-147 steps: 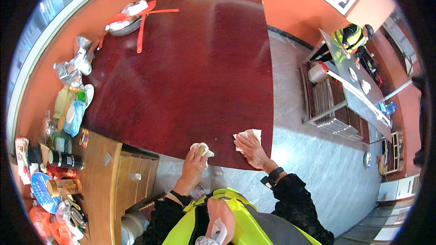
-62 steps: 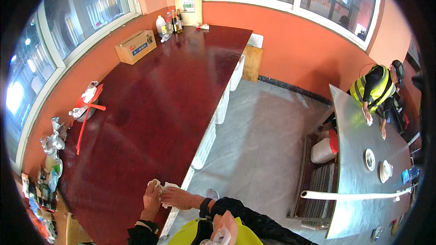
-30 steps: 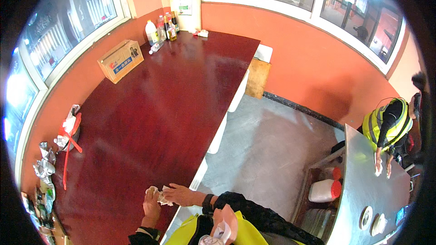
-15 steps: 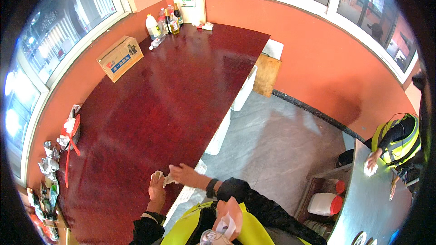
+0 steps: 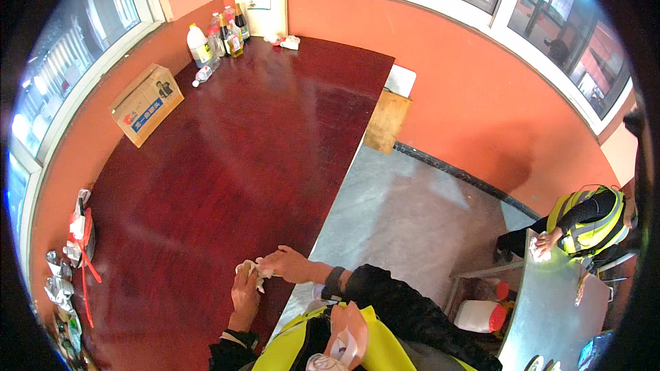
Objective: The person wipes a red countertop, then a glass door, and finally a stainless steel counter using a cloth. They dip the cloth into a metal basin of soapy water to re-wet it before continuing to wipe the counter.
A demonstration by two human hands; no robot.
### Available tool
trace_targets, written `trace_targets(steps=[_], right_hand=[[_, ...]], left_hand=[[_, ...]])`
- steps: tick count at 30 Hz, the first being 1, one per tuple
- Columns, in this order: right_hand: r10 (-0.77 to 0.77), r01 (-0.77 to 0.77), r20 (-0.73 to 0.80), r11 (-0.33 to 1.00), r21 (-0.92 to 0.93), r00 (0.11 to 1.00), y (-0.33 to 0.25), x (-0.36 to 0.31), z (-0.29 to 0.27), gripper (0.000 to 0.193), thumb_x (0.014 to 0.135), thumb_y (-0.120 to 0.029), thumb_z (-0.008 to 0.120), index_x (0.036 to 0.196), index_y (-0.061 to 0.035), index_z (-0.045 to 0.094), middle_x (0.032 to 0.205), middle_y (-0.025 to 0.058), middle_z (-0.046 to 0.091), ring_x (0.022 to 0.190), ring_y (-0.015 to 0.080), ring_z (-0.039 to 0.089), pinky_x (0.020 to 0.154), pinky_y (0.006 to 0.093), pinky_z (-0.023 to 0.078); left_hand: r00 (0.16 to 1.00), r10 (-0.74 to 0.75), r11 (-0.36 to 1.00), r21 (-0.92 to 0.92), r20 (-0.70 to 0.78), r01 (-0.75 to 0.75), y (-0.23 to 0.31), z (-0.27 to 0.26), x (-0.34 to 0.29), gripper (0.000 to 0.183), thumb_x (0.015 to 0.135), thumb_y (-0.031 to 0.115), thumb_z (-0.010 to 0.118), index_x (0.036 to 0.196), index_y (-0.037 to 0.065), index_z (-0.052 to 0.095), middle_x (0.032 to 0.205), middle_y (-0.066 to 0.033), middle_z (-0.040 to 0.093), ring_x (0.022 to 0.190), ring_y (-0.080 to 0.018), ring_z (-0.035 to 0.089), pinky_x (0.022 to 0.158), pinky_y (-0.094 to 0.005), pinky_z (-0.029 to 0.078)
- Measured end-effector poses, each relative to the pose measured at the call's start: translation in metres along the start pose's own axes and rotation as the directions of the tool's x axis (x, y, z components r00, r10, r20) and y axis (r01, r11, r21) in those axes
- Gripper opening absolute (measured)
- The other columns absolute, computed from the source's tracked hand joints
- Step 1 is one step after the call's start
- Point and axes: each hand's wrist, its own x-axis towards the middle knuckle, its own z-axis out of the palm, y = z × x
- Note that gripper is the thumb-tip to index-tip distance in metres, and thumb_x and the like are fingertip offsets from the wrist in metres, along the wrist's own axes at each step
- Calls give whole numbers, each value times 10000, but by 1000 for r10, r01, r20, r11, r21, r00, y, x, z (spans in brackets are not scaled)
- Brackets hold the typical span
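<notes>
Over the near part of the dark red table [image 5: 213, 185], a crumpled white cloth [image 5: 260, 279] is between my two hands. My left hand [image 5: 245, 295] is closed on its left side, fingers pointing away from me. From the right, my right hand [image 5: 289, 265] grips the other end, close to the table's right edge. The cloth hangs loosely between them, and I cannot tell how much of it touches the tabletop.
A cardboard box [image 5: 146, 104] and several bottles [image 5: 221, 36] stand along the far left. A red-handled bag [image 5: 81, 233] and foil packs [image 5: 60, 288] line the left edge. To the right, a person in a yellow vest [image 5: 584, 220] presses a white cloth on a metal table [image 5: 550, 302].
My view has shifted, so the table's things sit further left. My right hand now takes hold of the cloth more closely. The other person's hand has slid along the metal table.
</notes>
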Motion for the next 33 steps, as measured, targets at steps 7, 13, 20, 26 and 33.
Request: trace_targets(steps=[7,13,20,26,33], right_hand=[[135,-150,-489,989,7,862,50,21,-50,292,837,-146,638,1121,-76,642,1122,142,630,1034,367,591,839,516,444],[-4,-19,-185,993,-119,983,68,7,-49,396,838,-117,647,1231,-147,612,1316,48,559,1303,244,455,1028,485,372],[-50,27,-82,965,-260,995,133,-11,-91,437,878,-164,614,1315,-179,597,1389,17,535,1323,204,450,1138,554,271],[-82,57,-65,945,-323,994,203,-39,-145,252,879,-121,603,1122,-111,669,1319,44,577,1335,260,446,1141,577,285],[-41,-53,-218,911,-408,975,259,-64,-194,239,892,-160,589,1120,-112,645,1400,52,519,1346,254,428,1112,550,322]], left_hand=[[1000,14,998,-64,-1,-14,12,12,44,378,761,-63,636,1127,33,642,1332,-202,568,1183,-456,562,972,-494,505],[998,-50,999,-17,-26,49,23,13,53,295,794,-30,629,1083,28,648,1280,-182,593,1164,-418,580,951,-461,517],[990,-135,990,25,-31,136,50,50,90,319,795,-42,620,1106,27,646,1320,-195,581,1227,-425,558,992,-462,505],[988,-143,979,138,-52,149,86,96,152,326,797,-64,607,1111,11,647,1302,-198,593,1222,-431,562,1005,-485,496],[987,-144,977,149,-70,153,110,119,198,300,814,-42,611,1107,9,650,1290,-187,599,1204,-420,570,978,-473,507]])
